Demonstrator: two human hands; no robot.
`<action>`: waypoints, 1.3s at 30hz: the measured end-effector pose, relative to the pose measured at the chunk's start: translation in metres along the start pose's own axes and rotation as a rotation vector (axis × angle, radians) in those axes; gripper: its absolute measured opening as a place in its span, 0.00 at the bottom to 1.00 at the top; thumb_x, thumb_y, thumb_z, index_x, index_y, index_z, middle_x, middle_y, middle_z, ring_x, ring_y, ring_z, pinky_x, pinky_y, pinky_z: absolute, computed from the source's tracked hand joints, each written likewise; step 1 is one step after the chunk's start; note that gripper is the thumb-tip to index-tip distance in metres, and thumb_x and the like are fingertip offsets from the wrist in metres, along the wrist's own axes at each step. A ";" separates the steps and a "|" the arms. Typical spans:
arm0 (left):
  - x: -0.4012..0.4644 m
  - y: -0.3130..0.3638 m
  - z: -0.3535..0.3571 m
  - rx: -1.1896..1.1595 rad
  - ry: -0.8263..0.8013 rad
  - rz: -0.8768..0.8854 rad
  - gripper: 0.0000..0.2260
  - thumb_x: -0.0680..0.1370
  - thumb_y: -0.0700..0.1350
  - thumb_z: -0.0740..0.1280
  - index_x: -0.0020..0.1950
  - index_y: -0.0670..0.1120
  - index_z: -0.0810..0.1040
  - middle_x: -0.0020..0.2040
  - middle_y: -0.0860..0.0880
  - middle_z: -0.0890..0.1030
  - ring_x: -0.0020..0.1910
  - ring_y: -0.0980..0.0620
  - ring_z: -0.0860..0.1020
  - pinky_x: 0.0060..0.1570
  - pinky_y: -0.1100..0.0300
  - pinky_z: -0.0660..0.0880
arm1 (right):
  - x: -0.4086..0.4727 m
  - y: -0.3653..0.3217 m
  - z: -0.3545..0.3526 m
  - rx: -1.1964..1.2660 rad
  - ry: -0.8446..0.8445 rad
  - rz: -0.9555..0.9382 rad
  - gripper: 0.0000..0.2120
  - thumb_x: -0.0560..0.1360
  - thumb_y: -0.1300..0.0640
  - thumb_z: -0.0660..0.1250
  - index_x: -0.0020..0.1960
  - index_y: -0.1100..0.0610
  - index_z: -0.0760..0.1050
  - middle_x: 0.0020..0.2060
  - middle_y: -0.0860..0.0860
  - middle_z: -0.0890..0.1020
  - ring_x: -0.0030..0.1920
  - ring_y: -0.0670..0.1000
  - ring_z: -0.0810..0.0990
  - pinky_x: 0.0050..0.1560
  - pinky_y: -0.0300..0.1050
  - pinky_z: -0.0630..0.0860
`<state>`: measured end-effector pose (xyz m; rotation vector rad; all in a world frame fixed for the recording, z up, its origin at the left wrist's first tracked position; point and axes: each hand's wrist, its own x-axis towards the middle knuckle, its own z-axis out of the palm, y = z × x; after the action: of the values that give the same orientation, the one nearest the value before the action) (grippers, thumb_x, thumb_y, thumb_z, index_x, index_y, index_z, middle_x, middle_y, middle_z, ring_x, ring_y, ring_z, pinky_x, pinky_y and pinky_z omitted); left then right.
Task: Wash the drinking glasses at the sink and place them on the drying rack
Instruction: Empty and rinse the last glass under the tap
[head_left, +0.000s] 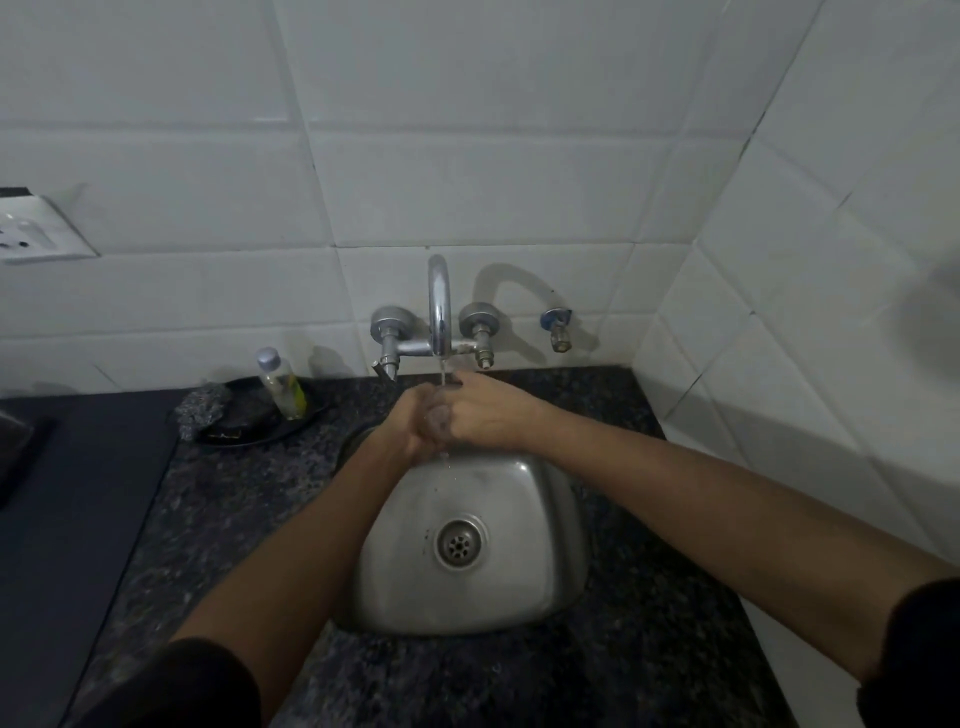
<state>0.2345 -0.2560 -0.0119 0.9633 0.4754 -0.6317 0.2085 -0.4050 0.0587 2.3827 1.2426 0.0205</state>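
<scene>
Both hands meet under the running tap (439, 306) above the sink (519, 597). The left hand (415, 423) curls round a clear drinking glass (438, 418), the right hand (485, 413) wraps it from the other side. The glass looks roughly upright, though blur hides which end is its mouth

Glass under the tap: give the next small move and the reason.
Probably turn the glass so the stream from the tap reaches its whole surface. Both hands, left hand and right hand, clasp it over the sink, and water is running onto them. No drying rack shows.
</scene>
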 end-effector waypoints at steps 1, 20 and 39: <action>-0.006 0.000 0.005 0.019 0.043 0.040 0.08 0.78 0.42 0.60 0.44 0.43 0.77 0.36 0.47 0.75 0.32 0.51 0.75 0.27 0.60 0.74 | -0.001 -0.004 -0.001 0.030 -0.019 0.071 0.05 0.75 0.59 0.73 0.51 0.54 0.84 0.47 0.50 0.86 0.51 0.55 0.83 0.61 0.60 0.75; -0.004 -0.001 -0.004 -0.080 -0.029 0.059 0.15 0.79 0.45 0.59 0.45 0.40 0.83 0.36 0.44 0.79 0.34 0.48 0.77 0.33 0.58 0.72 | 0.013 -0.007 -0.005 0.069 -0.047 0.055 0.04 0.77 0.56 0.71 0.49 0.51 0.84 0.46 0.48 0.85 0.51 0.53 0.83 0.58 0.55 0.76; -0.007 -0.007 0.003 -0.081 0.062 0.141 0.16 0.81 0.39 0.53 0.41 0.38 0.78 0.32 0.43 0.77 0.27 0.49 0.78 0.26 0.62 0.74 | 0.009 -0.017 -0.011 0.279 -0.022 0.264 0.12 0.78 0.49 0.71 0.56 0.55 0.80 0.54 0.54 0.83 0.58 0.56 0.81 0.64 0.55 0.73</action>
<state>0.2254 -0.2594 -0.0101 0.9327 0.4794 -0.4533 0.1982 -0.3854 0.0602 2.7656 0.9651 -0.1029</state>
